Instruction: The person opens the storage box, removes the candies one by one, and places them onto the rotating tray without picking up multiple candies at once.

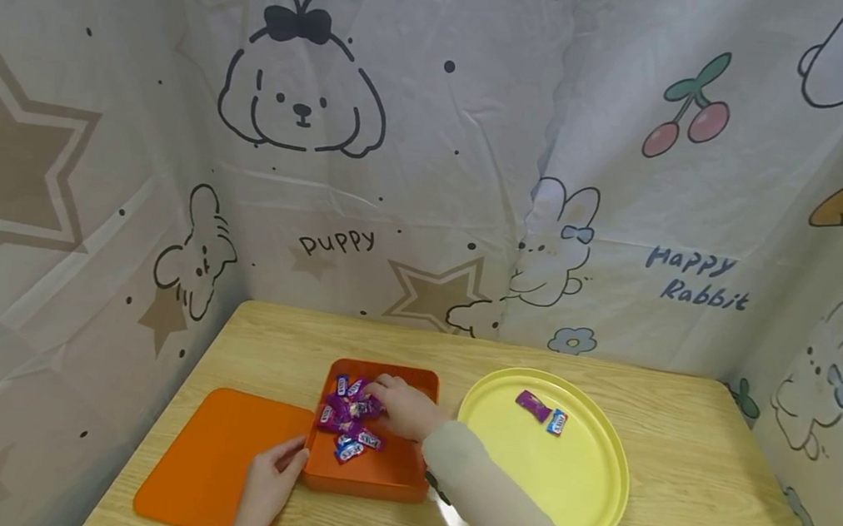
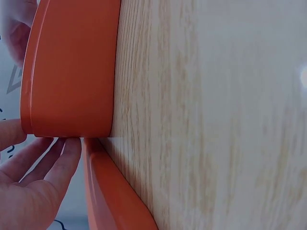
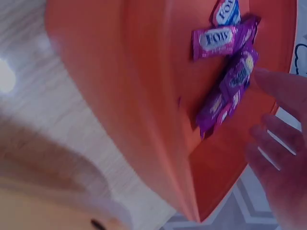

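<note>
An open orange box (image 1: 369, 489) holds several small wrapped candies (image 1: 356, 408), purple ones and blue-and-red ones, gathered mostly at its left side. My right hand (image 1: 403, 406) reaches down into it from the right. In the right wrist view one fingertip of that right hand (image 3: 283, 158) comes right up to a purple candy (image 3: 238, 72), and the other fingers spread apart over the box floor. My left hand (image 1: 273, 477) touches the box's left wall near the front corner. In the left wrist view its thumb (image 2: 12, 133) is at the rim, its fingers against the wall below.
A flat orange lid (image 1: 204, 461) lies on the wooden table (image 1: 680, 486) left of the box. Right of the box is a round yellow tray (image 1: 544, 491) bearing a purple candy (image 1: 533, 406) and a blue-and-red candy (image 1: 557, 423). A patterned curtain (image 1: 429, 172) surrounds the table.
</note>
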Available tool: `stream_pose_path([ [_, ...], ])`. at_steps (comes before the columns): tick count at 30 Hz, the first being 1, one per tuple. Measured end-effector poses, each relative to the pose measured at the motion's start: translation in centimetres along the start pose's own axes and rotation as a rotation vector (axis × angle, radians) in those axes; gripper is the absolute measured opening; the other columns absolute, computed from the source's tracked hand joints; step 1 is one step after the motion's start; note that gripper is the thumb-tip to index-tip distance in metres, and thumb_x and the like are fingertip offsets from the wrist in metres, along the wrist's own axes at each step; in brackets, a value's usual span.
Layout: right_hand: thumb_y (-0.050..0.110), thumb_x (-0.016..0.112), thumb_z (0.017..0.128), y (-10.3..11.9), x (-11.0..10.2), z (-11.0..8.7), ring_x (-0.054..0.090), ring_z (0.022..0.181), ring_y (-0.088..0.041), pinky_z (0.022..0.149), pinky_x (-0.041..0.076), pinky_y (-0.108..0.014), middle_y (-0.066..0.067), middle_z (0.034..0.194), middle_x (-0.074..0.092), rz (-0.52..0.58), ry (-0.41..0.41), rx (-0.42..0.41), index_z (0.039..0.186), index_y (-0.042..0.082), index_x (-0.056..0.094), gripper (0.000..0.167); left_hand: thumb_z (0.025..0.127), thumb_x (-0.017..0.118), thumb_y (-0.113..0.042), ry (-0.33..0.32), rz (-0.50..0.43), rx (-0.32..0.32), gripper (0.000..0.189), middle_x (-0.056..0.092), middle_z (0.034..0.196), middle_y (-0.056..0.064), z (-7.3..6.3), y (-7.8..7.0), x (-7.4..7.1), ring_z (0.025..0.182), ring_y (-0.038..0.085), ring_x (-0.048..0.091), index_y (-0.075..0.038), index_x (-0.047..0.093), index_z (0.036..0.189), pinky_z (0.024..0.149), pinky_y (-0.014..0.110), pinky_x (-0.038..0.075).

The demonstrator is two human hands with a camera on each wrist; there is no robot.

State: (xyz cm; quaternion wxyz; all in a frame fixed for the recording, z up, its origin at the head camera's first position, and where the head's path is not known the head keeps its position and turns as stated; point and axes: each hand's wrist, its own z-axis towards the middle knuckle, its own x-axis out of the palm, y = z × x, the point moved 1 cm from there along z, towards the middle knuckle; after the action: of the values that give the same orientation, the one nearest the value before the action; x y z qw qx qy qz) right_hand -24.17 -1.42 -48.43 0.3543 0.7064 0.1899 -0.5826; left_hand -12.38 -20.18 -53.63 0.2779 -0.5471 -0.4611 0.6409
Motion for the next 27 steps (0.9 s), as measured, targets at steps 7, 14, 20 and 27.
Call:
stream_pose_path([
  [7, 0.019, 0.068, 0.083, 1.4, 0.9, 0.5, 0.050, 0.117, -0.021, 0.098, 0.042, -0.032, -0.007, 0.127, 0.053, -0.055, 0.107, 0.074, 0.120, 0.014, 0.059, 0.039, 0.090, 0.058, -0.012, 0.012, 0.005, -0.016, 0.034, 0.060, 0.112, 0.026, 0.0, 0.1, 0.0, 0.100, 0.033, 0.061, 0.010, 0.057, 0.116, 0.084, 0.037, 0.051],
  [14, 0.016, 0.070, 0.081, 2.2, 1.5, 0.7, 0.060, 0.091, -0.011, 0.086, 0.049, -0.024, 0.003, 0.101, 0.063, -0.088, 0.144, 0.063, 0.103, 0.015, 0.066, 0.022, 0.090, 0.058, -0.013, 0.012, 0.013, -0.023, 0.034, 0.060, 0.112, 0.025, 0.1, 0.1, 0.0, 0.100, 0.032, 0.061, 0.009, 0.058, 0.116, 0.083, 0.037, 0.051],
  [20, 0.013, 0.069, 0.081, 2.7, 2.1, 0.7, 0.060, 0.089, -0.012, 0.084, 0.050, -0.025, 0.003, 0.093, 0.062, -0.090, 0.171, 0.134, 0.096, 0.017, 0.066, 0.016, 0.090, 0.058, -0.014, 0.019, 0.010, -0.019, 0.035, 0.060, 0.112, 0.025, 0.1, 0.1, -0.1, 0.100, 0.032, 0.061, 0.010, 0.057, 0.116, 0.082, 0.036, 0.051],
  [27, 0.011, 0.070, 0.080, 2.8, 2.7, 0.6, 0.061, 0.088, -0.012, 0.082, 0.051, -0.025, 0.002, 0.092, 0.064, -0.119, 0.173, 0.137, 0.098, 0.017, 0.066, 0.019, 0.090, 0.058, -0.013, 0.018, 0.008, -0.015, 0.035, 0.060, 0.112, 0.026, 0.1, 0.1, -0.1, 0.100, 0.032, 0.061, 0.010, 0.057, 0.116, 0.083, 0.037, 0.051],
])
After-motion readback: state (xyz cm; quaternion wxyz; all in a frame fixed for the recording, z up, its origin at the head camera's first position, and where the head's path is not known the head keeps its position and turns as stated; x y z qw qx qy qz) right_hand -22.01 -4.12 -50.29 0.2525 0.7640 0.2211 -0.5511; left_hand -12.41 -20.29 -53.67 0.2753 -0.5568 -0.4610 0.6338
